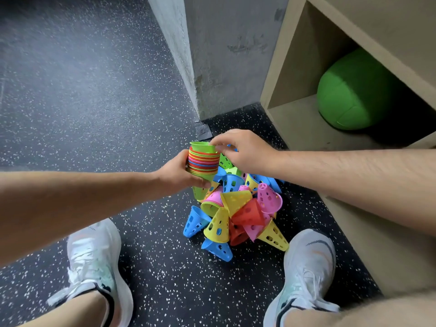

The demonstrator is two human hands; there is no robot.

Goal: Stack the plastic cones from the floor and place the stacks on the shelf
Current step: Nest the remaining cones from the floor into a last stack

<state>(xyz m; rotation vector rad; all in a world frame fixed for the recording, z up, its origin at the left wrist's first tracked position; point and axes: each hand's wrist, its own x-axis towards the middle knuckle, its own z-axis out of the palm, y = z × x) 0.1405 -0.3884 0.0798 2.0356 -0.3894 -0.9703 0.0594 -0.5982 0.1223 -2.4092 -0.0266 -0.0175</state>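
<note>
The left hand (pixel 177 174) grips a nested stack of multicoloured perforated plastic cones (pixel 204 161). Its long axis is roughly upright, with the wide rims up and the tips down. The right hand (pixel 245 152) pinches the rim of the top green plastic cone (pixel 201 147), seated in the stack. Just below them, a pile of loose coloured cones (pixel 238 213) lies pointing every way on the speckled black floor (pixel 153 267). The beige wooden shelf (pixel 295 119) compartment holds a green ball (pixel 349 95).

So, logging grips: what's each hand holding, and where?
Left hand: cone stack, round its side. Right hand: top green cone, at its rim.
</note>
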